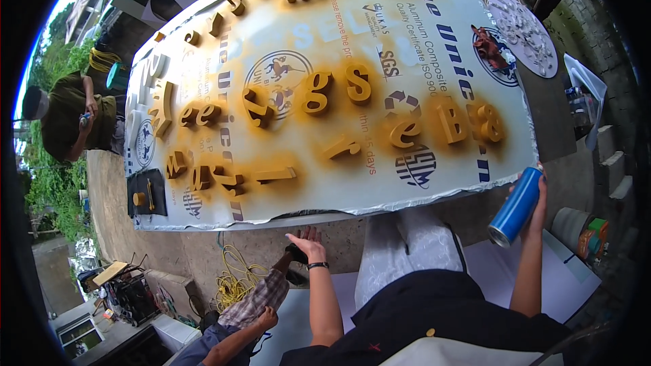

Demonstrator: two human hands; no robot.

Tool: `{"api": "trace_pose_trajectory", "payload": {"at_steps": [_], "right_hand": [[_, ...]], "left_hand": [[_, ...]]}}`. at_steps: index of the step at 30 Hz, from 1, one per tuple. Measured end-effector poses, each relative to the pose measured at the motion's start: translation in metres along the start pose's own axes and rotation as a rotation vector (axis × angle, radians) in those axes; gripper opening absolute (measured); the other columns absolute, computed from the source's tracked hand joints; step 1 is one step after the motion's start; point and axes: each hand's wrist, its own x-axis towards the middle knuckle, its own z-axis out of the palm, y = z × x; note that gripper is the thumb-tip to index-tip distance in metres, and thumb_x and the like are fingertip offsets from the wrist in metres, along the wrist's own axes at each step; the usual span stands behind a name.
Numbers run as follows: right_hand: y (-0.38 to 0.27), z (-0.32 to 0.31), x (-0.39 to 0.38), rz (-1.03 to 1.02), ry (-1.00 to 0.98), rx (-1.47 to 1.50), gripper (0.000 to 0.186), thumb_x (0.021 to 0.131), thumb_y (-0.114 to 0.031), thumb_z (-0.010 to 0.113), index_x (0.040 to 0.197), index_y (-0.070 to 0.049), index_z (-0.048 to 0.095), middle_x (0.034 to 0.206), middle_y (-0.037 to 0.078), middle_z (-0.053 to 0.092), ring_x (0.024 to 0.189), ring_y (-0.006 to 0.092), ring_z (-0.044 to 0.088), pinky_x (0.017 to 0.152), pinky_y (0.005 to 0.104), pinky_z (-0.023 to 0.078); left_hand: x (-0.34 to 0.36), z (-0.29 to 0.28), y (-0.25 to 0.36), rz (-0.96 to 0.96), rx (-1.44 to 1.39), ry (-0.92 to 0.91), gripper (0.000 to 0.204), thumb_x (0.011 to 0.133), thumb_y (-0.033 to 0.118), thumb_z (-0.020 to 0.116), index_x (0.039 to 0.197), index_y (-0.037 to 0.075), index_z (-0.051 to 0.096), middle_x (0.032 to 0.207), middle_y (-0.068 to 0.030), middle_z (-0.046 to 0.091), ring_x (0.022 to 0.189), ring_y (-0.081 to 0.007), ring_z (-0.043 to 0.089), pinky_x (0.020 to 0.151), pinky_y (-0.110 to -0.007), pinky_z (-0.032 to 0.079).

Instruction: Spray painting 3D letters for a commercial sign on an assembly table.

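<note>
Blue can [515,209] clasped in R fingers [541,193], L fingers [310,236] loose; gold letters [359,85] ahead, co-worker [254,303] nr L.

Print covered the white tabletop [315,205]: big dark-blue lettering [450,48], smaller bluish lines [415,44], thin red ones, round animal emblems [494,54] and a recycling sign [403,104]. Separate gold letters [358,85] stood across it in uneven rows.

One left hand [308,245], one right hand [534,200], one blue spray can [513,209], one wristband [317,265] and one worktop [305,193] are counted. Eight golden characters [450,125] are found in the near row, six in the middle row. Two other people [68,115] are seen.
</note>
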Motion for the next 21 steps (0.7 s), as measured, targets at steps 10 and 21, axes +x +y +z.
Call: {"api": "trace_pose_trajectory", "payload": {"at_steps": [10,21], "right_hand": [[0.023,0.036,0.158,0.039,-0.096,-0.027,0.055,0.089,-0.043,0.034,0.135,-0.02,0.015,0.102,0.014,0.046,0.064,0.0147,0.054,0.046,0.026,0.053],[-0.001,0.203,0.294,-0.699,-0.321,-1.124,0.066,0.076,-0.038,0.05,0.132,-0.011,0.025,0.126,0.011,0.037,0.098,0.0217,0.051,0.083,0.0329,0.046]], "left_hand": [[0.017,0.061,-0.001,0.335,-0.281,0.197,0.066,0.085,0.054,0.033,0.127,0.003,0.034,0.131,-0.0115,0.034,0.115,-0.0272,0.036,0.099,-0.037,0.027],[0.062,-0.004,-0.025,0.552,0.223,0.56,0.063,0.088,0.047,0.03,0.127,-0.002,0.032,0.133,-0.0158,0.031,0.118,-0.0282,0.034,0.101,-0.034,0.025]]}}
